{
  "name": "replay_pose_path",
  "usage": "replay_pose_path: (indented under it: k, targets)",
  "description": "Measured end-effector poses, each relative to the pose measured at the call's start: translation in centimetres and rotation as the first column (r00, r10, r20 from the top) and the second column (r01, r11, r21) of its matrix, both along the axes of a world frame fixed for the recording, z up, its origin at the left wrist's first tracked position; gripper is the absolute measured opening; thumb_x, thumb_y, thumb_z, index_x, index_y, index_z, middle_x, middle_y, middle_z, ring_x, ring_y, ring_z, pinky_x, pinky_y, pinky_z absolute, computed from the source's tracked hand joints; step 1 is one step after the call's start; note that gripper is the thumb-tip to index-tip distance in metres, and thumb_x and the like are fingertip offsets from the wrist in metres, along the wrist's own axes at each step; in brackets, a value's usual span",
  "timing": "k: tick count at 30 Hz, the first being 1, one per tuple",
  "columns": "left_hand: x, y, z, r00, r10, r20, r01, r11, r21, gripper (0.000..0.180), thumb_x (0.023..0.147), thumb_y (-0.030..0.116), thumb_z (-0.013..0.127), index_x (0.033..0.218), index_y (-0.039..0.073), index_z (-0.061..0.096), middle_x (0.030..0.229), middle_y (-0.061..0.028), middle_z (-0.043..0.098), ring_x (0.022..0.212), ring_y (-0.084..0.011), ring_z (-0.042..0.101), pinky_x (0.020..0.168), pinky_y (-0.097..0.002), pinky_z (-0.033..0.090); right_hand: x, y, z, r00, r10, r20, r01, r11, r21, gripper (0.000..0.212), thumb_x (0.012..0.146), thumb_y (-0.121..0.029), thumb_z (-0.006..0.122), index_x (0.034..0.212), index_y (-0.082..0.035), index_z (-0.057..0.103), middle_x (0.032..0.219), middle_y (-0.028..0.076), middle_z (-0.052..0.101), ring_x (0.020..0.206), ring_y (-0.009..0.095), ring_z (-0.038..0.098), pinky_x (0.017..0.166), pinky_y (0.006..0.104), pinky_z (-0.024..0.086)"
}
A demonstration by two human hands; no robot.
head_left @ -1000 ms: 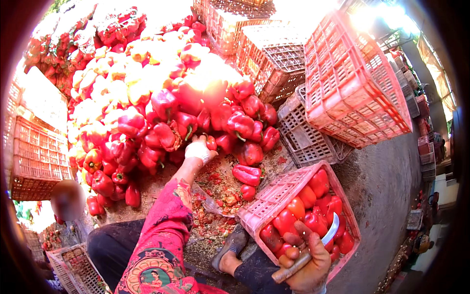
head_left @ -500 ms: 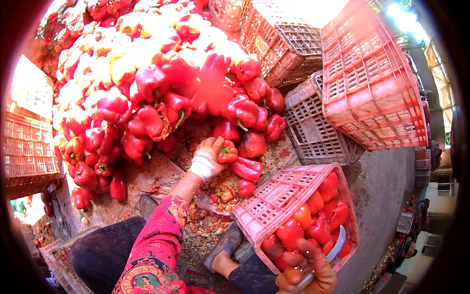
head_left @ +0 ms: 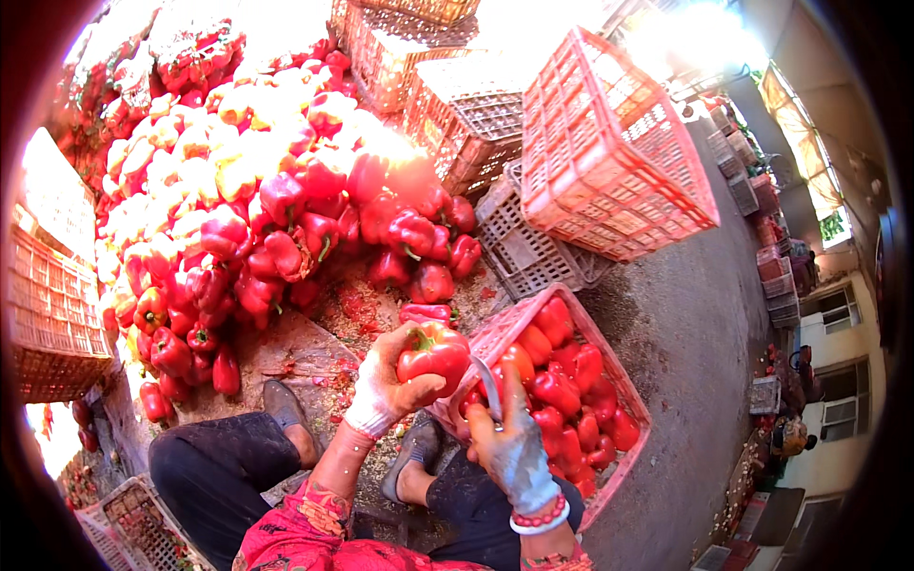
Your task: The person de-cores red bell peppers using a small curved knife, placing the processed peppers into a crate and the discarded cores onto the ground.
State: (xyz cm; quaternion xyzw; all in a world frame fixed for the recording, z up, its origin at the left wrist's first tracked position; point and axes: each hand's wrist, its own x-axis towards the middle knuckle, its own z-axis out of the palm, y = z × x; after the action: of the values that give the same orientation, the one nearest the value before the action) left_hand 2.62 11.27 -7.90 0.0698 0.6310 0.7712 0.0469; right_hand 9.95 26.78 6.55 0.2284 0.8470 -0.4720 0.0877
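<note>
In front of me my left hand (head_left: 383,379), in a soiled white glove, grips a red bell pepper (head_left: 438,358) with its green stem end showing. My right hand (head_left: 516,451), gloved and wearing a red bead bracelet and a white bangle, is closed round the handle of a small curved knife (head_left: 489,385). The blade stands close beside the pepper; whether it touches I cannot tell. Just to the right and beyond the hands, a tilted pink plastic crate (head_left: 624,466) is loaded with red peppers (head_left: 571,376). Another red pepper (head_left: 427,313) lies on the ground past my left hand.
A big heap of red peppers (head_left: 224,233) spreads across the far left. Beyond the loaded crate stand a grey crate (head_left: 524,247) and a tilted pink-red crate (head_left: 609,181). More crates (head_left: 57,305) stack at the left edge. Pepper scraps litter the ground between my feet.
My left hand has come back from the heap's edge, bringing a pepper. The right hand has risen with the knife, from above the crate to beside that pepper. The view has shifted rightward.
</note>
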Motion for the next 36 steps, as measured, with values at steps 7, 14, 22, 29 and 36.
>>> replay_pose_path:
  k: [7, 14, 22, 29, 36]
  targets:
    - [3.8, -1.5, 11.5, 0.859, -0.127, -0.497, -0.129, 0.885, -0.448, 0.089, 0.072, 0.049, 0.091, 0.138, 0.002, 0.055, 0.111, -0.0178, 0.064, 0.098, -0.0342, 0.063, 0.089, -0.0439, 0.051, 4.7, -1.4, 1.1, 0.962, 0.145, -0.231, -0.084, 0.963, 0.255, 0.087, 0.094, -0.022, 0.067, 0.162, -0.004, 0.017, 0.074, 0.022, 0.069, 0.060, 0.038, 0.070, 0.050, 0.0458, 0.052]
    - [7.0, -2.3, 13.3, 0.925, 0.192, -0.328, -0.191, 0.981, 0.036, 0.078, 0.085, 0.038, 0.085, 0.144, 0.005, 0.046, 0.126, -0.0152, 0.063, 0.113, -0.0259, 0.061, 0.100, -0.0400, 0.049, 7.2, -5.2, 0.1, 0.966, 0.102, -0.239, -0.031, 0.959, 0.282, 0.088, 0.090, -0.011, 0.062, 0.163, -0.003, 0.013, 0.081, 0.025, 0.069, 0.071, 0.045, 0.069, 0.059, 0.0512, 0.053]
    - [6.2, -7.1, 16.5, 0.974, 0.182, -0.138, -0.185, 0.983, -0.006, 0.066, 0.094, 0.031, 0.076, 0.145, 0.004, 0.044, 0.135, -0.0144, 0.055, 0.123, -0.0232, 0.055, 0.108, -0.0371, 0.044, 9.1, -1.2, -0.1, 0.930, -0.092, -0.355, -0.047, 0.930, -0.365, 0.064, 0.097, -0.020, 0.071, 0.153, -0.006, 0.045, 0.129, 0.018, 0.068, 0.111, 0.023, 0.071, 0.091, 0.0367, 0.058]
    - [6.9, -7.2, 18.1, 0.972, -0.069, -0.227, -0.033, 0.909, -0.416, 0.058, 0.087, 0.032, 0.081, 0.132, 0.002, 0.059, 0.120, -0.0218, 0.068, 0.113, -0.0358, 0.069, 0.097, -0.0406, 0.053, 2.2, -3.8, 4.1, 0.712, 0.309, -0.630, -0.474, 0.874, -0.107, 0.096, 0.083, -0.020, 0.084, 0.160, -0.009, 0.029, 0.146, 0.020, 0.054, 0.130, 0.030, 0.060, 0.108, 0.0401, 0.050]
    - [2.5, -9.6, 17.9, 0.945, -0.327, 0.021, 0.298, 0.830, -0.472, 0.051, 0.092, 0.024, 0.079, 0.132, -0.002, 0.059, 0.113, -0.0118, 0.069, 0.107, -0.0151, 0.065, 0.095, -0.0332, 0.053, 0.1, -4.9, 2.1, 0.848, 0.216, -0.485, -0.363, 0.902, -0.233, 0.076, 0.086, -0.014, 0.079, 0.151, -0.007, 0.039, 0.135, 0.016, 0.059, 0.125, 0.027, 0.062, 0.104, 0.0367, 0.052]
